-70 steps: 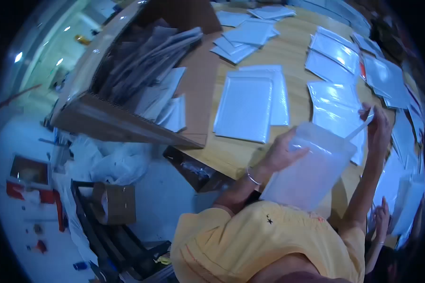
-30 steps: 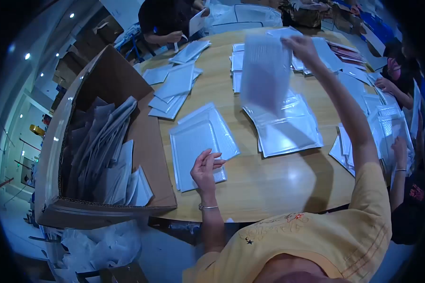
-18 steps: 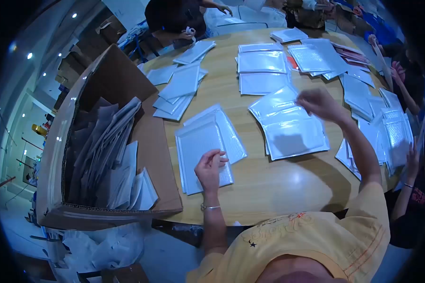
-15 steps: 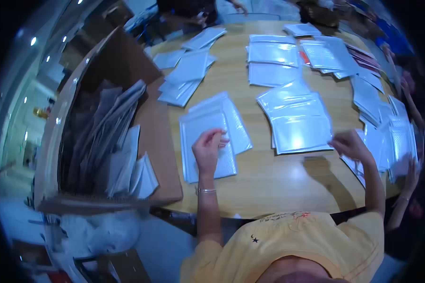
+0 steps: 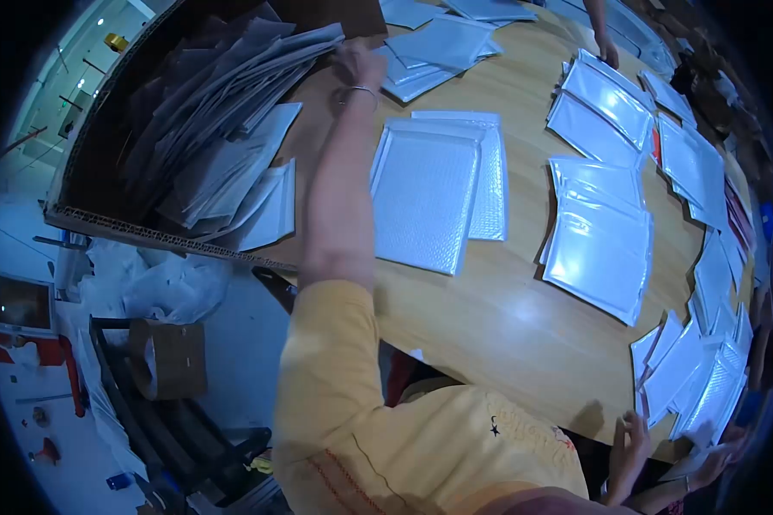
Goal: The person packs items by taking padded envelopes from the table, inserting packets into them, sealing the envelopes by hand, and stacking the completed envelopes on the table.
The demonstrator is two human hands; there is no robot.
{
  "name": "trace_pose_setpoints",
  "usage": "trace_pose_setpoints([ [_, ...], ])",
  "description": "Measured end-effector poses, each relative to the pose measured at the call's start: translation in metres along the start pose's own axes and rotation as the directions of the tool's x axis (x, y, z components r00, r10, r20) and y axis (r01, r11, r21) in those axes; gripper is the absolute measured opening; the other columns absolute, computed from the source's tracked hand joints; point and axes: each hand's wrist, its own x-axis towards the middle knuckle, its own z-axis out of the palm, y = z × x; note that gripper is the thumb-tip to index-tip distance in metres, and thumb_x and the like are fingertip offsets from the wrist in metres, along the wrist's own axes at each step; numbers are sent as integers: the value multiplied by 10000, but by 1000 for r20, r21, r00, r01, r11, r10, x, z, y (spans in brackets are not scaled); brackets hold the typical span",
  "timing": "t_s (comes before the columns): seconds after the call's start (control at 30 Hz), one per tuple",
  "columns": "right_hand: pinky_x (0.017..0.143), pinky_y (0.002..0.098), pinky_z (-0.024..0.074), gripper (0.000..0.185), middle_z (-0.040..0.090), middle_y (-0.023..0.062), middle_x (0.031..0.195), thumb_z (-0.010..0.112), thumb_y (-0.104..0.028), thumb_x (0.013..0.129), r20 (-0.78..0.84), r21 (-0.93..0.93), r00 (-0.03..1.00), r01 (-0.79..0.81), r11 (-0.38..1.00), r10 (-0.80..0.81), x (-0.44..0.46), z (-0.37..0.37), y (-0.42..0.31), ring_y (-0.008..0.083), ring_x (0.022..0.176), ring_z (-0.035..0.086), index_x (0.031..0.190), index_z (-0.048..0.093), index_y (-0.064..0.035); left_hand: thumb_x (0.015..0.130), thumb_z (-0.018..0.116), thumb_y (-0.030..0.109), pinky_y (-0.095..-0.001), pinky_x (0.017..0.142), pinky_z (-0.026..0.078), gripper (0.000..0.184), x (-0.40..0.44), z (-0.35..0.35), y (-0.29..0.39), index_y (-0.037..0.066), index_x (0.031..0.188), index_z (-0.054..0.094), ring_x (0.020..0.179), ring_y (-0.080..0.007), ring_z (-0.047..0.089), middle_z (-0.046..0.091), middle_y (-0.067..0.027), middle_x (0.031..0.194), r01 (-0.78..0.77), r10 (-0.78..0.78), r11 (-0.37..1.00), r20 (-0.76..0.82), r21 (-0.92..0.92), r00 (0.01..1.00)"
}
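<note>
My left hand [image 5: 359, 65] reaches to the inner side of a cardboard box [image 5: 146, 239], beside the corners of many bubble mailers [image 5: 232, 81] standing in it. Its fingers are bent and partly hidden, so whether they grip a mailer is unclear. On the table just right of my forearm lie a few overlapping white bubble mailers [image 5: 425, 193]. Low at the table's front edge is my right hand [image 5: 629, 451], fingers upward and loosely apart, with nothing visible in them. It is nearest to a spread pile of mailers [image 5: 674, 365].
More mailer piles lie on the wooden table [image 5: 507, 300]: a glossy stack [image 5: 597, 245], one behind it [image 5: 605, 103], and others along the right. A co-worker's hand [image 5: 711, 465] is at the right edge; another person's hand [image 5: 608, 50] touches the back stack.
My left hand has moved from above the near mailers to the box. My right hand has left the glossy stack and dropped toward the front edge. The view has turned left.
</note>
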Motion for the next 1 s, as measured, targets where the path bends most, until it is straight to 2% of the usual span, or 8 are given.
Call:
trace_pose_setpoints([
  [0.03,679,341,454,209,600,112,900,582,37,767,-76,198,993,104,975,-90,24,6,-25,266,758,566,973,589,2,743,588,142,-452,780,450,228,6,-4,-23,46,945,629,932,-363,501,520,-222,1058,-75,85,985,-56,156,995],
  [0.07,667,338,447,207,605,106,878,569,71,752,-120,202,955,290,936,-270,50,19,-38,263,734,560,943,593,-4,766,592,155,-473,812,441,261,21,-14,-39,58,1007,611,960,-355,504,507,-238,1121,-15,-15,938,84,347,996],
  [0.1,642,332,443,218,607,102,861,583,75,732,-87,225,924,382,897,-371,74,26,-64,260,703,552,932,595,-9,776,605,186,-535,844,429,305,30,-11,-66,83,1063,592,1003,-352,503,489,-227,1203,-28,36,831,-4,555,999],
  [0.37,497,296,408,145,600,76,758,627,1,738,-149,359,473,844,399,-868,172,146,-202,208,534,514,879,606,-27,766,658,266,-633,973,304,696,99,-28,-211,293,1386,344,1257,-417,343,362,-188,1380,-52,-58,478,91,877,994],
  [0.47,468,284,392,147,596,72,740,624,5,736,-154,430,554,783,449,-818,181,158,-210,201,500,495,880,605,-19,742,675,234,-621,960,319,767,105,-35,-234,360,1394,292,1226,-417,374,340,-188,1381,-132,-67,508,192,851,979],
  [0.73,420,254,362,139,590,65,702,610,25,735,-113,571,681,641,513,-724,187,159,-216,183,448,465,872,603,3,759,650,237,-561,917,380,688,124,-16,-293,284,1360,318,1133,-391,462,294,-216,1370,-286,91,425,273,859,958],
  [0.87,428,246,370,136,592,63,701,608,30,732,-65,573,652,644,507,-755,190,156,-212,180,459,476,867,605,8,784,600,229,-528,808,456,495,128,-22,-293,220,1254,443,970,-380,558,478,-206,1197,-416,367,442,263,795,892],
  [1.0,427,247,373,123,596,58,700,601,29,730,-76,644,668,600,475,-740,192,157,-214,174,455,475,849,604,2,793,579,198,-487,698,491,328,157,1,-325,172,1115,521,829,-346,598,570,-158,992,-418,292,359,325,834,899],
])
